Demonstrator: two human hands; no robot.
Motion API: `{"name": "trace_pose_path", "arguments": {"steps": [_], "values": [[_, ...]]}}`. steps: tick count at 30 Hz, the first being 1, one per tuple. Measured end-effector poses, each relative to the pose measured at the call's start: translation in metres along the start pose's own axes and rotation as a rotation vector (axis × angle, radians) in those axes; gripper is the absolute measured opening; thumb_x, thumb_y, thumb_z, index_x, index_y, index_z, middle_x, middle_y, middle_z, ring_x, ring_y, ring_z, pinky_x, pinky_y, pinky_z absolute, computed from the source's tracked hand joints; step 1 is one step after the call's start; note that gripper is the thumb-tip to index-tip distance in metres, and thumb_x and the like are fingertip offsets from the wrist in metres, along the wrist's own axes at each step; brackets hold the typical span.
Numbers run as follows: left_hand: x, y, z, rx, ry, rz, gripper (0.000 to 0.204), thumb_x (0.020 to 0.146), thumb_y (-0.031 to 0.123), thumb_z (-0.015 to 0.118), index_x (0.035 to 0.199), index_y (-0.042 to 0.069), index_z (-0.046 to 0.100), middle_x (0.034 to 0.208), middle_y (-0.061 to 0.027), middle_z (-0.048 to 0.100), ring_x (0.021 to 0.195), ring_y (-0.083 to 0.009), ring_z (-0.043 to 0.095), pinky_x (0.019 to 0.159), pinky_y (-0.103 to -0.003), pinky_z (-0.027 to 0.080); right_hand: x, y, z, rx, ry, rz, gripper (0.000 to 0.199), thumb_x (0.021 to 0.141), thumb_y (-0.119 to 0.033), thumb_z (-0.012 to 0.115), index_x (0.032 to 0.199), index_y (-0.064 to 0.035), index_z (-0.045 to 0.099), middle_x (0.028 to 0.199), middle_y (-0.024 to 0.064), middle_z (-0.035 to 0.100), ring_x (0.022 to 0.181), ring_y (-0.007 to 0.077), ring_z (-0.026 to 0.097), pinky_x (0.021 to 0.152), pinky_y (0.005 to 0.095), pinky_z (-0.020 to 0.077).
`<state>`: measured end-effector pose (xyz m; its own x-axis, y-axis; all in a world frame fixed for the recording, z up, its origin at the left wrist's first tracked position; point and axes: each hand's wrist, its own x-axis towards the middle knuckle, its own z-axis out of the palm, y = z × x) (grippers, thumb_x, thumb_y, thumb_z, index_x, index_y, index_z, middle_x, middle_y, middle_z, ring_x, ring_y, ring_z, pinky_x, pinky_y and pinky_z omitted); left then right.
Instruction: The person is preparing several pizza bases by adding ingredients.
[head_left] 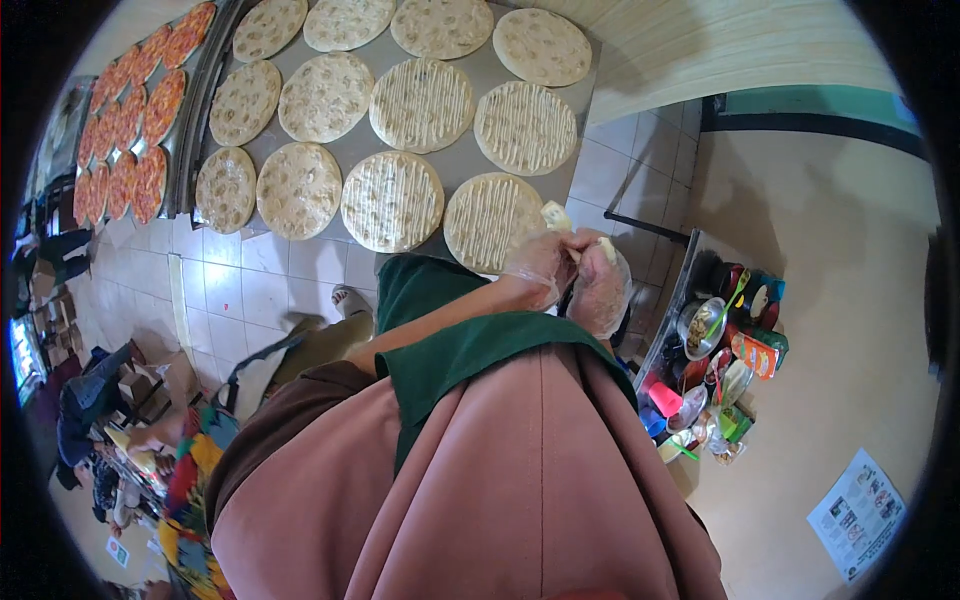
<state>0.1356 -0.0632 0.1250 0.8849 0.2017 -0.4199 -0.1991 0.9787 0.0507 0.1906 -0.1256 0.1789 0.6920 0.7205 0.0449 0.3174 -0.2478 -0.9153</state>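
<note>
My left hand (535, 268) and my right hand (599, 292), both in clear plastic gloves, are close together beside the near right corner of the metal table. Between them they grip a small pale, soft pouch (556, 214), one end of which sticks out past the fingers; its contents are mostly hidden. Just left of the hands lies a round flatbread (488, 218) with thin white sauce stripes. Similar striped flatbreads (393, 201) lie beside and behind it. Flatbreads without stripes (299, 190) fill the left side and the far row.
Left of the flatbreads, another tray holds red-topped pizzas (150, 183). At right, a side table (672, 318) carries a metal bowl (701, 327), cups and packets. A foot in a sandal (350, 302) stands on the tiled floor. People (90, 400) are at lower left.
</note>
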Motion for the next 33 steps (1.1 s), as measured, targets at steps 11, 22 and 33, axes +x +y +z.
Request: {"name": "trace_pose_path", "arguments": {"steps": [11, 22, 33], "values": [[0.016, 0.005, -0.038, 0.002, 0.374, -0.035, 0.009, 0.085, 0.014, 0.049, 0.086, 0.006, 0.051, 0.085, -0.0046, 0.054, 0.083, -0.0178, 0.054, 0.07, -0.031, 0.042, -0.014, -0.006, -0.028, -0.283, -0.121, -0.006, 0.014, 0.082, -0.01, 0.042, 0.074, -0.0001, 0.049, 0.075, 0.0082, 0.052, 0.071, 0.0164, 0.051, 0.066, 0.0273, 0.0408], [0.003, 0.008, -0.06, 0.162, 0.395, -0.022, 0.021, 0.088, 0.029, 0.051, 0.082, 0.009, 0.052, 0.077, -0.0007, 0.054, 0.071, -0.0107, 0.053, 0.06, -0.026, 0.041, -0.003, 0.03, -0.03, -0.985, -0.399, -0.011, 0.031, 0.085, -0.027, 0.048, 0.095, -0.0002, 0.06, 0.091, 0.016, 0.061, 0.088, 0.0301, 0.058, 0.076, 0.0381, 0.045], [0.016, -0.029, -0.073, 0.244, 0.251, 0.053, 0.038, 0.092, 0.033, 0.046, 0.118, 0.005, 0.049, 0.109, -0.006, 0.056, 0.099, -0.0163, 0.054, 0.088, -0.029, 0.042, 0.003, 0.08, 0.039, 0.466, 0.103, 0.412, 0.032, 0.09, -0.027, 0.05, 0.076, 0.001, 0.06, 0.073, 0.0089, 0.061, 0.066, 0.0171, 0.056, 0.068, 0.0297, 0.0451]]}}
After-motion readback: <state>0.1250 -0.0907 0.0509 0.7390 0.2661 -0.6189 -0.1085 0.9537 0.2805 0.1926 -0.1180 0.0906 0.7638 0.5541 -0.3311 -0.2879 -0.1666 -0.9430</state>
